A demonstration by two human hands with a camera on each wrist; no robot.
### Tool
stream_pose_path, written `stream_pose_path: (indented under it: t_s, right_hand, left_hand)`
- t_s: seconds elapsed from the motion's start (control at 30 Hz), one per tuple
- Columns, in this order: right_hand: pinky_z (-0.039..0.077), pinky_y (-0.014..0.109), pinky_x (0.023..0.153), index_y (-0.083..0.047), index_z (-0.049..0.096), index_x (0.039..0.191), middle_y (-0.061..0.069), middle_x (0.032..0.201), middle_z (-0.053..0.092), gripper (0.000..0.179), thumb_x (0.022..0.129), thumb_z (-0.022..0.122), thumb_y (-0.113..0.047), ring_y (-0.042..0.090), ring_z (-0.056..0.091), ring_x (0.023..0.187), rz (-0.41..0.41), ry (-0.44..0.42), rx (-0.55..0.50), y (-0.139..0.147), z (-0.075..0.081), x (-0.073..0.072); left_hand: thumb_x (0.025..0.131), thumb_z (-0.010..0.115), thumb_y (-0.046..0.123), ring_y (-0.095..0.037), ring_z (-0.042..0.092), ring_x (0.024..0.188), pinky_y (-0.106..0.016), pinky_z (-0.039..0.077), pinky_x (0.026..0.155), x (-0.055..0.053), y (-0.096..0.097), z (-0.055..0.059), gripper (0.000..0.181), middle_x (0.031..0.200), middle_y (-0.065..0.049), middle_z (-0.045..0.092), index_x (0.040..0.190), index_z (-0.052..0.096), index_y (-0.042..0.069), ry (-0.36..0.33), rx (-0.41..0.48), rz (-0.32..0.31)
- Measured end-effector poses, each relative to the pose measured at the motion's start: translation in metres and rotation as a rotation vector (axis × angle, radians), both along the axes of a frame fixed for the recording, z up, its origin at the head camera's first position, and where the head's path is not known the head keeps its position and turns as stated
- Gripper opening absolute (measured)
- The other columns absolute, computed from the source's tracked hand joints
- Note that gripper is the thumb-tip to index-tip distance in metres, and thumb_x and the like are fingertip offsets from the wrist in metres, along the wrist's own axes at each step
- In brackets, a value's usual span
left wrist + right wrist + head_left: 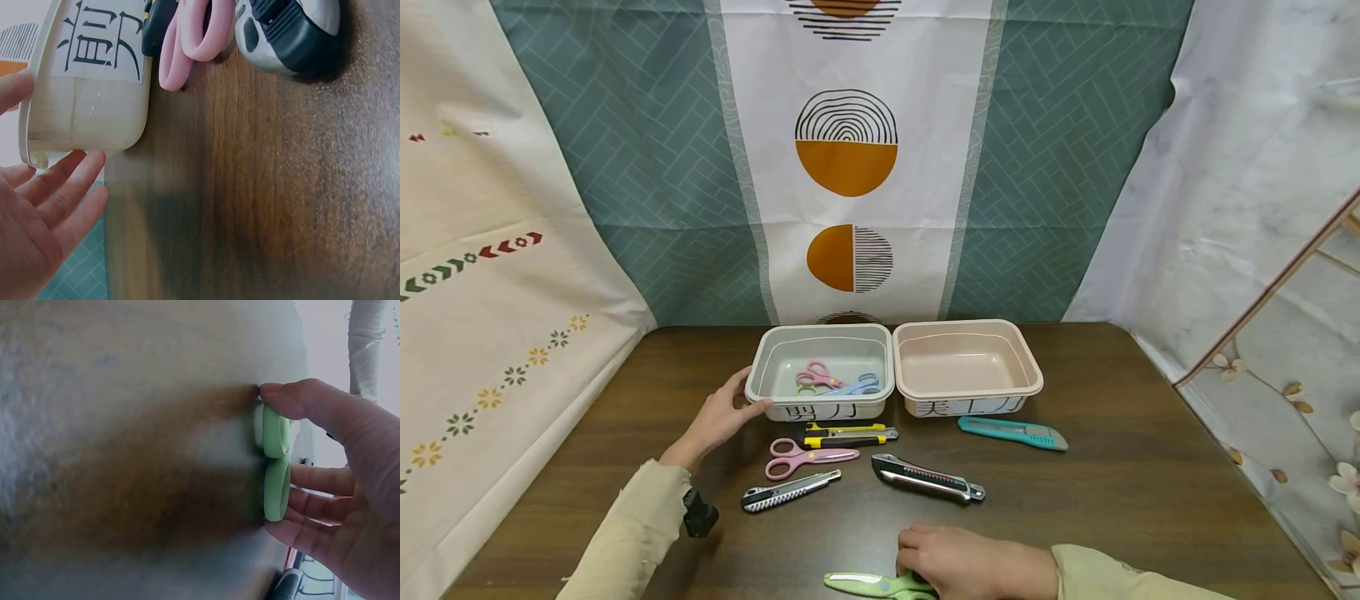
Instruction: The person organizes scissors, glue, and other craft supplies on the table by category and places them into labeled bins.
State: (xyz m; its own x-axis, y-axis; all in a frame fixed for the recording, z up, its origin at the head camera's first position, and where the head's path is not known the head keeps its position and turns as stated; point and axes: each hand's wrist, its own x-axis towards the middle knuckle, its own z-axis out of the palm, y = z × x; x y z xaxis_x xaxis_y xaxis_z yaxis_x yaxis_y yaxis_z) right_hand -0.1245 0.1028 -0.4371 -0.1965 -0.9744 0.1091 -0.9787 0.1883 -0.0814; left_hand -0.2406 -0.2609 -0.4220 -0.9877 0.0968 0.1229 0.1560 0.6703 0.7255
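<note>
A patterned cloth [1045,125] hangs behind the dark surface [1120,450], where a gray bin [820,346] and a beige bin [966,337] stand side by side. The left hand [718,421] rests at the gray bin's near left corner, its fingers fairly straight against the wall and not clenched. The right hand [951,560] pinches the handles of the green scissors [891,585] between thumb and fingers, at the near edge of the view; whether they are lifted at all, I cannot tell.

The work looks partway along. The gray bin already holds a pink pair [831,382] and a blue pair [850,390] — plus a bit of green too small to make out. Outside it remain the green scissors and the pink scissors [812,457]. All four cutters also lie outside the bins — the yellow cutter [847,433], silver cutter [790,492], black cutter [928,479] and teal cutter [1011,433].
</note>
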Motion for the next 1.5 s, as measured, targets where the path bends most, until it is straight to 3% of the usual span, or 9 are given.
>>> stream_pose_path:
  t_s: [0.1, 0.27, 0.4, 1.0, 1.27, 1.5]
  right_hand:
    - [0.028, 0.006, 0.061, -0.017, 0.062, 0.092, -0.011, 0.084, 0.048, 0.011, 0.084, 0.063, -0.024, -0.002, 0.038, 0.072, 0.000, -0.008, 0.023, 0.002, 0.002, -0.001]
    - [0.023, 0.006, 0.058, -0.017, 0.060, 0.092, -0.011, 0.083, 0.046, 0.029, 0.075, 0.069, -0.039, -0.003, 0.035, 0.071, -0.011, 0.026, 0.069, 0.004, 0.010, -0.003]
    - [0.022, 0.006, 0.058, -0.017, 0.060, 0.093, -0.012, 0.083, 0.045, 0.033, 0.073, 0.070, -0.041, -0.003, 0.033, 0.072, -0.013, 0.025, 0.079, 0.007, 0.011, -0.005]
    - [0.023, 0.007, 0.057, -0.018, 0.058, 0.086, -0.012, 0.080, 0.042, 0.034, 0.066, 0.074, -0.040, -0.001, 0.034, 0.072, -0.018, 0.074, 0.040, 0.006, 0.014, -0.005]
    - [0.024, 0.008, 0.057, -0.018, 0.056, 0.086, -0.012, 0.082, 0.042, 0.042, 0.057, 0.079, -0.040, 0.000, 0.035, 0.073, -0.061, 0.074, 0.078, 0.004, 0.021, -0.009]
    - [0.029, 0.009, 0.060, -0.017, 0.057, 0.089, -0.010, 0.087, 0.044, 0.044, 0.057, 0.079, -0.040, 0.002, 0.038, 0.077, -0.114, 0.070, 0.061, 0.004, 0.032, -0.017]
  left_hand:
    - [0.084, 0.064, 0.033, -0.035, 0.056, 0.104, -0.050, 0.042, 0.085, 0.000, 0.000, 0.001, 0.073, 0.125, -0.025, 0.049, 0.138, 0.028, -0.001, -0.006, 0.002, -0.005]
    - [0.085, 0.063, 0.032, -0.035, 0.056, 0.103, -0.050, 0.042, 0.084, 0.001, 0.000, 0.002, 0.072, 0.125, -0.025, 0.048, 0.138, 0.028, 0.000, -0.008, 0.003, -0.009]
    - [0.085, 0.063, 0.033, -0.035, 0.057, 0.102, -0.049, 0.043, 0.084, 0.001, 0.000, 0.002, 0.072, 0.125, -0.025, 0.049, 0.138, 0.028, 0.000, -0.010, -0.006, -0.009]
    - [0.084, 0.063, 0.034, -0.033, 0.058, 0.100, -0.049, 0.043, 0.083, 0.000, 0.000, 0.002, 0.073, 0.123, -0.024, 0.051, 0.138, 0.028, 0.001, -0.005, -0.026, 0.001]
    - [0.084, 0.063, 0.034, -0.033, 0.058, 0.100, -0.049, 0.043, 0.084, 0.000, -0.001, 0.000, 0.073, 0.122, -0.024, 0.051, 0.138, 0.028, 0.001, -0.007, -0.020, 0.002]
    - [0.084, 0.063, 0.034, -0.034, 0.058, 0.100, -0.049, 0.042, 0.084, 0.000, -0.001, 0.001, 0.072, 0.122, -0.025, 0.051, 0.138, 0.028, 0.001, -0.006, -0.016, -0.003]
